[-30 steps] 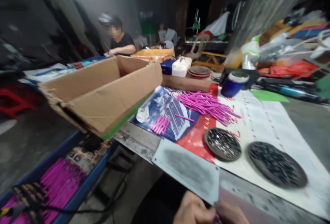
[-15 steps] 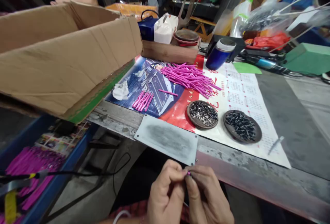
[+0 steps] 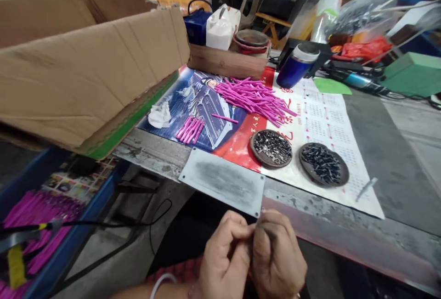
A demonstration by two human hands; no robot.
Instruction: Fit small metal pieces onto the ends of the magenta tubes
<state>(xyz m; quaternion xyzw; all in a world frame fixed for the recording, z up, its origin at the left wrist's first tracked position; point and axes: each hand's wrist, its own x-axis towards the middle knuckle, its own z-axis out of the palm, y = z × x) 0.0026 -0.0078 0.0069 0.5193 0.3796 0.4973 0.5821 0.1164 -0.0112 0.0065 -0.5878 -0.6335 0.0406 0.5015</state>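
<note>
Close to the table's front edge, my left hand (image 3: 227, 252) and my right hand (image 3: 278, 249) meet with fingertips pinched together. Half a second ago a bit of pink showed between them, the same colour as the pink sticks on the table; now the fingers hide it. Just beyond my hands lies a grey metal plate (image 3: 222, 180) with a dark smudged middle. Behind it are a small row of pink sticks (image 3: 190, 129) and a single stick (image 3: 224, 118). A larger heap of pink sticks (image 3: 255, 100) is farther back. Two round dishes hold small metal parts (image 3: 272, 147) and dark pointed pieces (image 3: 321, 163).
A big cardboard box (image 3: 93, 69) stands at the left. Below it, a blue bin (image 3: 74, 239) holds many pink sticks, with a black cable (image 3: 103, 223) across it. A blue tumbler (image 3: 296, 67), a wooden box (image 3: 227, 62) and a green block (image 3: 413, 75) stand at the back.
The pink bit between my fingertips has gone out of sight as my right fingers curled over and moved slightly up. The whole view has shifted a little; the things on the table lie as before.
</note>
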